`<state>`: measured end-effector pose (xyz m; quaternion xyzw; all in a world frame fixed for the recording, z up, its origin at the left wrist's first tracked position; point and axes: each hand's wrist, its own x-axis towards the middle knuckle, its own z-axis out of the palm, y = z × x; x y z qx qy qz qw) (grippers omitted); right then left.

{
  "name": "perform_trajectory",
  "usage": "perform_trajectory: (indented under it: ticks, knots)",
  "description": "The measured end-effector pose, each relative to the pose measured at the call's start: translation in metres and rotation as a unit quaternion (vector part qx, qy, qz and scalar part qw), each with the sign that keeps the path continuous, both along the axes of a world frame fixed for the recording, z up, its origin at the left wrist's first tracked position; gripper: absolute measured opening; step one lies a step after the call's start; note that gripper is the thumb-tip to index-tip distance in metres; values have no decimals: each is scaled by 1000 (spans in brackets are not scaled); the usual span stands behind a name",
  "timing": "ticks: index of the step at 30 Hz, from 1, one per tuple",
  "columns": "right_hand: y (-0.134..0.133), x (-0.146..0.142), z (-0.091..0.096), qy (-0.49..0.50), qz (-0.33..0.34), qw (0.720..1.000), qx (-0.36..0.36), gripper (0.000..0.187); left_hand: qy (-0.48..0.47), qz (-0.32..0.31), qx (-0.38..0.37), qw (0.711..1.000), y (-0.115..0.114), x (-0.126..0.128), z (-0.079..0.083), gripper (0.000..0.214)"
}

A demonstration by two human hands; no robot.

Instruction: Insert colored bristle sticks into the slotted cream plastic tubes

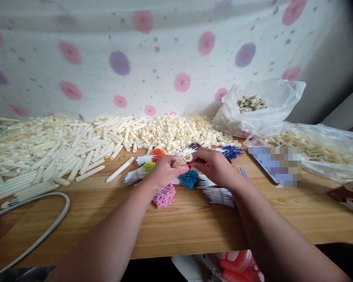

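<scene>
My left hand (164,171) is closed around a small cream plastic tube piece (187,157), its round open end turned up. The fingers of my right hand (214,163) are pinched together against its right side; what they hold is hidden. A small red spot shows between the hands, too small to name. Around them lie bundles of thin white pen refills with coloured ends: orange (158,154), yellow-green (139,173), pink (164,195), teal (189,179) and dark blue (231,151). Another white bundle (219,196) lies under my right wrist.
Cream pen barrels (90,150) and slotted cream parts (179,131) are heaped along the back. One barrel (119,169) lies apart. At right are a phone (263,166), a plastic bag of small parts (238,113) and another bag (338,143). A white cable (65,207) loops at left.
</scene>
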<state>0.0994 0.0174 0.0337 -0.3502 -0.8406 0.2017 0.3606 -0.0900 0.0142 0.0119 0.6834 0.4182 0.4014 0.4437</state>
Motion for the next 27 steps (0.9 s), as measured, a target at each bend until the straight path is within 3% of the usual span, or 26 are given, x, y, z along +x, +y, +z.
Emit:
perform_trajectory:
  ticks: [6,12,16,21,24,27]
  knots:
    - [4,-4,-12,190,-33,975,-107,18,-70,78,15,994,1,3,-2,20]
    - [1,-10,-17,244,-51,960,-129,19,-46,103,56,992,1,5,-4,20]
    - [0,-11,-18,299,-19,938,-176,17,-55,77,68,993,-1,5,-2,19]
    - [-4,-9,-12,350,94,904,-227,10,-89,-9,45,995,-3,1,0,22]
    - [-9,-9,-7,305,117,924,-198,11,-90,-39,33,995,-4,0,2,26]
    - [-15,-11,-5,229,86,965,-94,11,-97,-31,41,994,-4,-1,3,27]
